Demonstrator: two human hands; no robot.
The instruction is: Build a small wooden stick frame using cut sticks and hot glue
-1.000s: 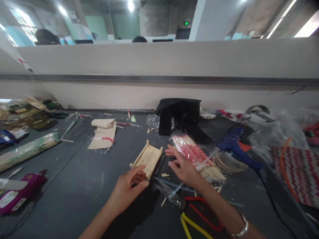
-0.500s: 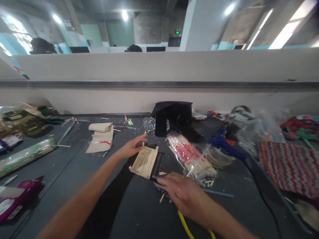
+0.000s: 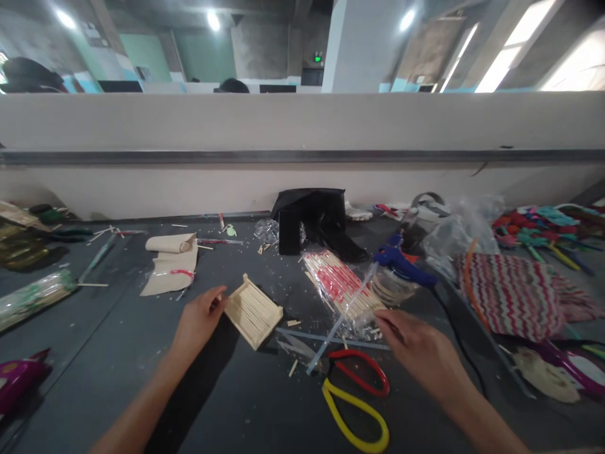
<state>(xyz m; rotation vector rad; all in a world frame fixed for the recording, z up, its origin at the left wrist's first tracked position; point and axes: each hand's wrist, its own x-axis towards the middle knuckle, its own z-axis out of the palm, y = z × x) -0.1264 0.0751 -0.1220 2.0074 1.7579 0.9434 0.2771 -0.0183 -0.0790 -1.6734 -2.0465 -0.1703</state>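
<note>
A small tray-like piece made of pale wooden sticks (image 3: 254, 310) lies tilted on the dark table. At its left corner is my left hand (image 3: 199, 318), fingers curled together; whether they pinch anything is hidden. My right hand (image 3: 416, 343) reaches to the lower right end of a plastic-wrapped bundle of red and pale sticks (image 3: 338, 284), its thumb and fingertips closed together near the stick ends. Scissors with one red and one yellow handle (image 3: 355, 425) lie between my hands. Translucent glue sticks (image 3: 326, 343) cross above them.
A blue glue gun (image 3: 406, 268) with a black cord lies right of the bundle. Behind stand a black phone-like block (image 3: 289, 233) and black pouch. Rolled beige cloth (image 3: 170, 261) is left; a zigzag-patterned fabric (image 3: 515, 296) is right. A low partition (image 3: 283, 123) runs behind.
My right hand has left the tray's lower edge and moved right to the bundle, uncovering the scissors. The stick tray has turned, with my left hand now lower at its left side. The view has shifted.
</note>
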